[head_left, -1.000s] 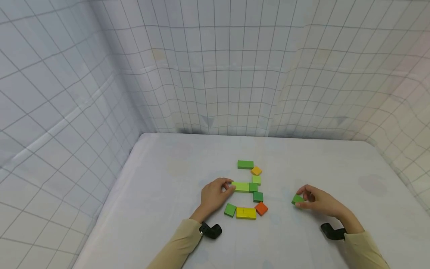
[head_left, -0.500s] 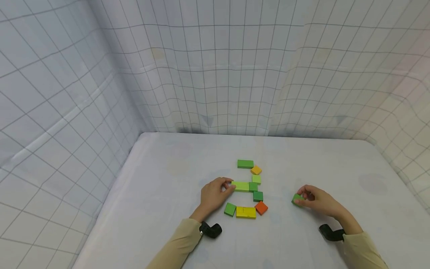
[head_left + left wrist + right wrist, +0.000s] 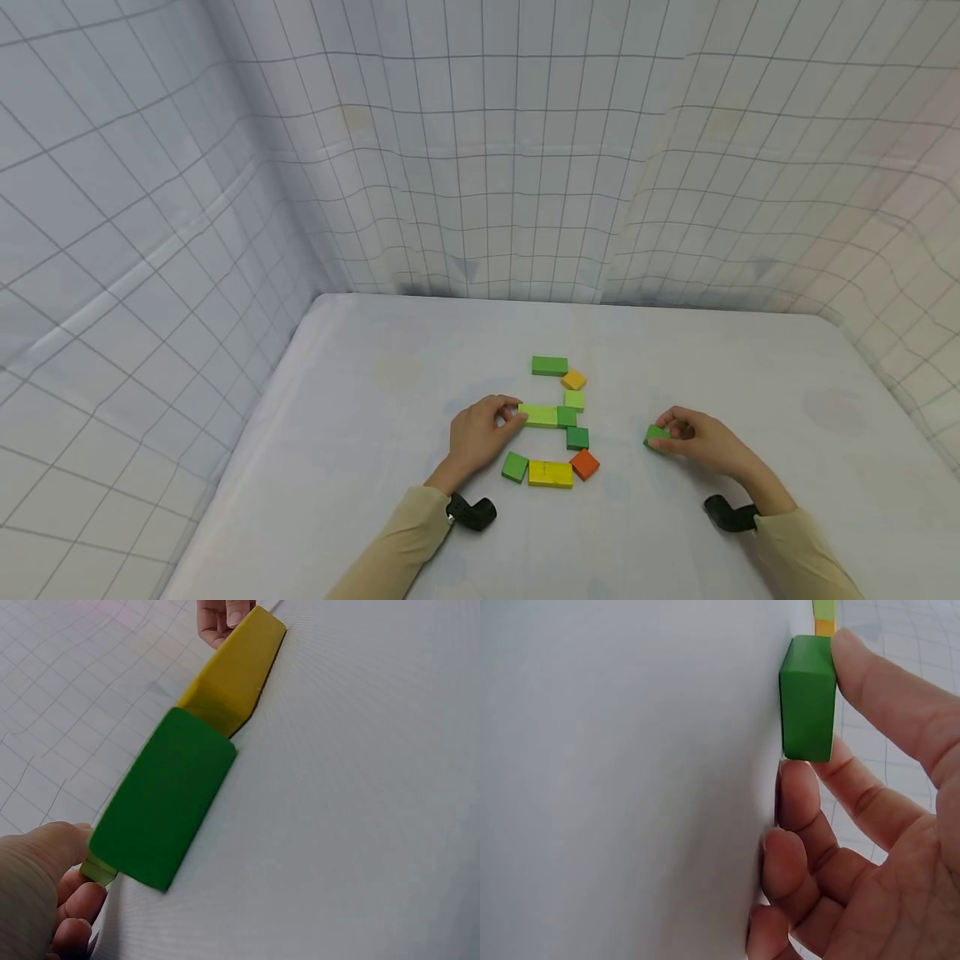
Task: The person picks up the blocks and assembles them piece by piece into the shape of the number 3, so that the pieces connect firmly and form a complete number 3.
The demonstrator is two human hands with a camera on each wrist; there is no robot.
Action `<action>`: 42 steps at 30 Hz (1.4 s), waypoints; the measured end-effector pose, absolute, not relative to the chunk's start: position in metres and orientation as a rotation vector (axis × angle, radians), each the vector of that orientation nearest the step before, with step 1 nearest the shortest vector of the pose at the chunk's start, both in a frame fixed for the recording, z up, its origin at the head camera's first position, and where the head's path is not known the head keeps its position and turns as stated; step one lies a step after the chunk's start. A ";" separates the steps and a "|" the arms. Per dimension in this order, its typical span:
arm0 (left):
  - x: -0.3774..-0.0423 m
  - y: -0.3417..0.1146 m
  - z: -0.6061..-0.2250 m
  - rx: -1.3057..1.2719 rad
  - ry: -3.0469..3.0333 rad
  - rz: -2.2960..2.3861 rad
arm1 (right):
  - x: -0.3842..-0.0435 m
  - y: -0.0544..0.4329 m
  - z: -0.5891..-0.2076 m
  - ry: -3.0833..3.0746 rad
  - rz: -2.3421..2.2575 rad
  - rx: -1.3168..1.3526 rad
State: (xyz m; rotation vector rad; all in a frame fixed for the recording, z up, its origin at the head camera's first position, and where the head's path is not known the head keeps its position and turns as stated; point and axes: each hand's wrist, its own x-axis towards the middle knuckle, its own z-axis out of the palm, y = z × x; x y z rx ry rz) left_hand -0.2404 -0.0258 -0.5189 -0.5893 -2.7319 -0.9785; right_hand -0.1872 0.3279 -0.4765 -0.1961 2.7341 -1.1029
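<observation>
My left hand [image 3: 480, 435] pinches the left end of a long light green block [image 3: 538, 416] lying on the table. In the left wrist view its thumb and fingers lie about that block, partly hidden behind a nearer green block [image 3: 165, 799]. Over on the right, my right hand [image 3: 701, 440] holds a small green block [image 3: 656, 438] between thumb and fingers. The right wrist view shows this block [image 3: 808, 705] low at the table surface, with the other fingers curled beside it.
A green bar [image 3: 550, 366], an orange block [image 3: 573, 380], a pale green block [image 3: 573, 401], two darker green blocks [image 3: 577, 438], a red-orange block [image 3: 585, 464] and yellow blocks [image 3: 551, 474] form a figure. White gridded curtains [image 3: 465, 167] surround the white table [image 3: 360, 375].
My right hand has slid a little to the left with the small green block. The left hand stays at the light green block, and the other blocks keep their places.
</observation>
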 end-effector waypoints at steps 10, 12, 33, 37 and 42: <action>-0.239 -0.027 -0.519 -0.614 -2.697 -1.019 | -0.207 0.308 -0.475 2.751 -1.077 -0.200; -0.239 -0.027 -0.519 -0.615 -2.694 -1.021 | -0.207 0.308 -0.474 2.733 -1.078 -0.218; -0.239 -0.027 -0.519 -0.618 -2.708 -1.004 | -0.294 0.290 -0.468 2.650 -0.975 -0.022; -0.240 -0.027 -0.519 -0.628 -2.685 -1.011 | -0.320 0.278 -0.464 2.626 -0.966 -0.004; -0.239 -0.028 -0.519 -0.618 -2.695 -1.000 | -0.345 0.262 -0.460 2.589 -0.958 0.003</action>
